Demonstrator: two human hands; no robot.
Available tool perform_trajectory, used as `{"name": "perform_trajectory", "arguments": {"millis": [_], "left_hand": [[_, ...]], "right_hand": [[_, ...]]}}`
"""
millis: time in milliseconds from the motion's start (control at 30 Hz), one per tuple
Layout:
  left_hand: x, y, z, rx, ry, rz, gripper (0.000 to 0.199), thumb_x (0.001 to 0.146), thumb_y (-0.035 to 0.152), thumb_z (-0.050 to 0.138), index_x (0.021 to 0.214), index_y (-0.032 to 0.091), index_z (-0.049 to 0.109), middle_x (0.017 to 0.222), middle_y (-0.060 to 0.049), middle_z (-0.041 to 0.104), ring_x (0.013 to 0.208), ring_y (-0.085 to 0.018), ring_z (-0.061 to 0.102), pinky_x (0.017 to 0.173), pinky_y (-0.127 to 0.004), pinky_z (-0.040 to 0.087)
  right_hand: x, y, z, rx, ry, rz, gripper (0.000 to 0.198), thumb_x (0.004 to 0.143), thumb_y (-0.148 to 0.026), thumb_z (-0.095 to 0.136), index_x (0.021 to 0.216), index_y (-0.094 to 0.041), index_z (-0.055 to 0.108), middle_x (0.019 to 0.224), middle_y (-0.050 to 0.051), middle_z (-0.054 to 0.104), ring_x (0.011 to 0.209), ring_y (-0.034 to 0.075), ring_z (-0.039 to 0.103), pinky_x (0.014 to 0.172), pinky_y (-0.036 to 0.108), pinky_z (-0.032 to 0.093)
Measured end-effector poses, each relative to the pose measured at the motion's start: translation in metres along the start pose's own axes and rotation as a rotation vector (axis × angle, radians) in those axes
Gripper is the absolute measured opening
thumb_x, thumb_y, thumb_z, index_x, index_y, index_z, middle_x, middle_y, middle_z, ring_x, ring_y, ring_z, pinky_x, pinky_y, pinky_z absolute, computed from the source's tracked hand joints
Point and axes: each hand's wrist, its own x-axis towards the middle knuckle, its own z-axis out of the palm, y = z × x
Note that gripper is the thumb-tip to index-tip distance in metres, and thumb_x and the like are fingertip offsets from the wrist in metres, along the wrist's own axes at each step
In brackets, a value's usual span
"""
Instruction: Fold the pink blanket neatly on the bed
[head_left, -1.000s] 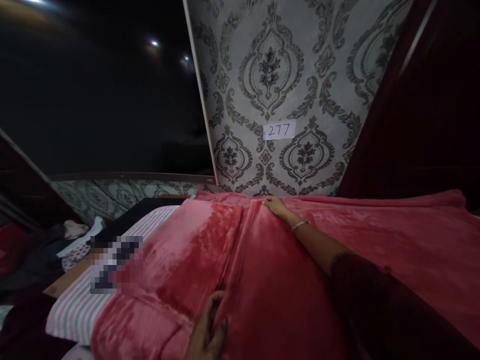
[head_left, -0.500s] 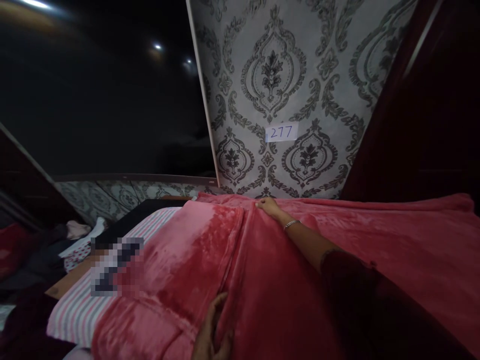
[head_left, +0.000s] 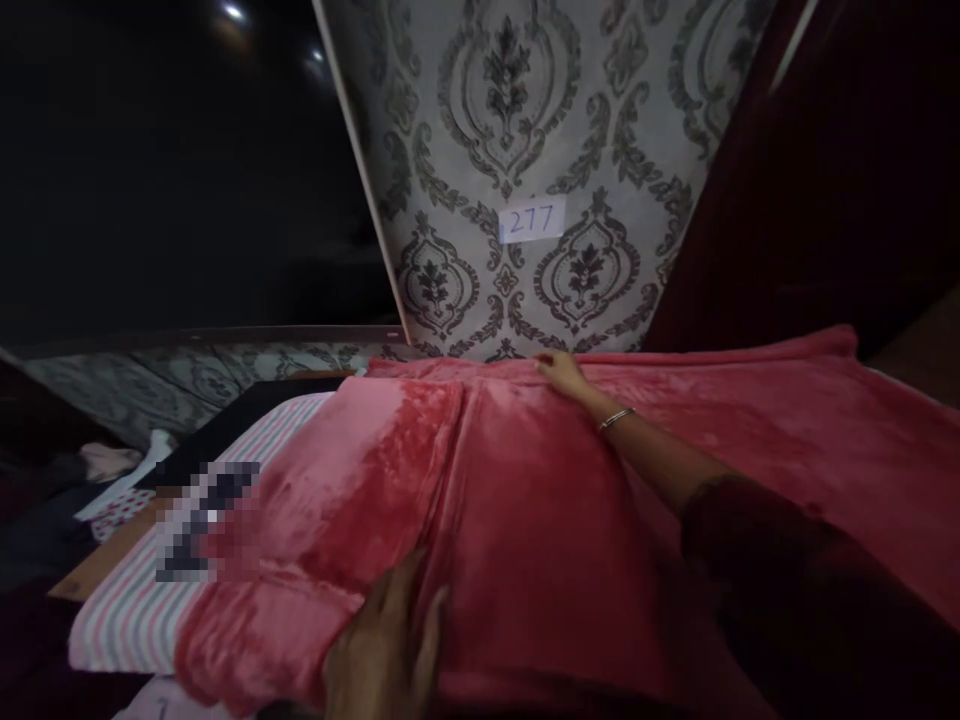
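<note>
A thick red and pink plush blanket [head_left: 540, 520] lies spread out, its left part folded over in layers. My left hand [head_left: 379, 640] rests on the folded part near the front, thumb apart from the fingers, beside the long fold line. Toward the back edge, my right hand [head_left: 562, 375] touches the blanket's top with fingers slightly bent; no cloth shows gathered in it. A bracelet circles the right wrist. Under the blanket's left side, a striped cloth [head_left: 127, 610] in white, pink and grey sticks out.
Behind the blanket rises a patterned wall [head_left: 510, 120] bearing a paper label [head_left: 532, 219] marked 277. A large dark screen [head_left: 172, 180] stands at the left, a dark red panel [head_left: 810, 190] at the right. A black flat item [head_left: 240, 425] and piled clothes [head_left: 112, 465] lie at left.
My right hand has moved right along the back of the blanket, away from the fold's corner. My left hand has loosened from the fold edge and shifted left. The view has turned slightly.
</note>
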Motion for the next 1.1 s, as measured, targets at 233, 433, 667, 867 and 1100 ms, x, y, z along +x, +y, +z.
{"name": "perform_trajectory", "arguments": {"millis": [233, 433, 667, 867, 1100], "left_hand": [[-0.006, 0.084, 0.043, -0.146, -0.301, 0.703, 0.073, 0.084, 0.034, 0.068, 0.151, 0.019, 0.041, 0.146, -0.014, 0.058, 0.135, -0.032, 0.054, 0.11, -0.05, 0.049], [-0.017, 0.122, 0.079, 0.013, -0.502, 0.784, 0.08, 0.084, 0.019, 0.062, 0.158, 0.017, 0.031, 0.162, -0.019, 0.037, 0.148, -0.039, 0.035, 0.117, -0.063, 0.035], [-0.027, 0.126, 0.096, 0.102, -0.426, 0.703, 0.087, 0.082, 0.029, 0.067, 0.16, 0.021, 0.029, 0.161, -0.021, 0.036, 0.146, -0.044, 0.037, 0.112, -0.067, 0.038], [-0.036, 0.119, 0.123, 0.186, -0.269, 0.745, 0.078, 0.082, 0.018, 0.061, 0.156, 0.016, 0.035, 0.151, -0.019, 0.052, 0.139, -0.037, 0.049, 0.11, -0.057, 0.046], [-0.024, 0.118, 0.102, -0.175, -0.308, 0.61, 0.065, 0.077, 0.01, 0.054, 0.142, 0.012, 0.052, 0.141, -0.018, 0.062, 0.13, -0.031, 0.058, 0.11, -0.051, 0.047]], "right_hand": [[-0.081, 0.052, -0.095, 0.089, 0.092, 0.271, 0.011, 0.087, -0.017, 0.057, 0.093, -0.017, 0.066, 0.081, 0.008, 0.073, 0.075, 0.02, 0.068, 0.073, 0.033, 0.058], [-0.115, 0.05, -0.083, 0.231, -0.064, 0.368, 0.017, 0.091, -0.029, 0.06, 0.078, -0.019, 0.058, 0.06, -0.001, 0.061, 0.049, 0.011, 0.055, 0.05, 0.02, 0.047], [-0.1, 0.041, -0.064, 0.241, -0.017, 0.389, 0.022, 0.082, -0.037, 0.07, 0.086, -0.015, 0.069, 0.067, 0.002, 0.067, 0.062, 0.016, 0.061, 0.059, 0.024, 0.049], [-0.099, 0.035, -0.056, 0.298, 0.039, 0.371, 0.035, 0.07, -0.035, 0.08, 0.1, -0.017, 0.073, 0.093, 0.006, 0.076, 0.094, 0.023, 0.069, 0.08, 0.028, 0.055], [-0.114, 0.022, -0.042, 0.462, 0.002, 0.357, 0.034, 0.07, -0.031, 0.078, 0.1, -0.017, 0.072, 0.09, 0.006, 0.076, 0.087, 0.022, 0.071, 0.081, 0.031, 0.058]]}}
